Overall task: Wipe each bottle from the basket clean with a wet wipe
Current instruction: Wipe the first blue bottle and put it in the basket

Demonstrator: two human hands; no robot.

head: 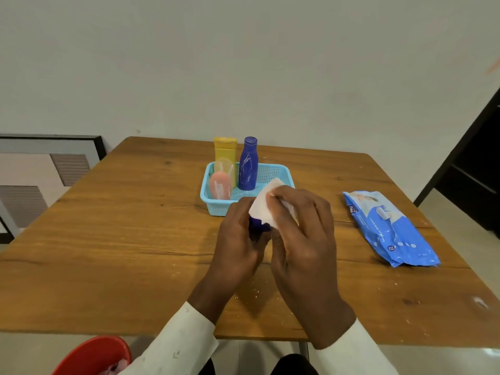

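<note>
My left hand [238, 239] grips a small dark blue bottle [257, 228] above the table, most of it hidden by my fingers. My right hand [303, 234] holds a white wet wipe [263, 205] pressed over the bottle's top. Just behind my hands stands a light blue basket [281, 171]. In it are a tall dark blue bottle [248, 165], a yellow bottle [225, 150] and a pink bottle with a clear cap [220, 182].
A blue pack of wet wipes [389, 228] lies on the wooden table [121, 239] to the right. A red bin [92, 357] sits below the table's near edge at left. White crumbs speckle the tabletop near me.
</note>
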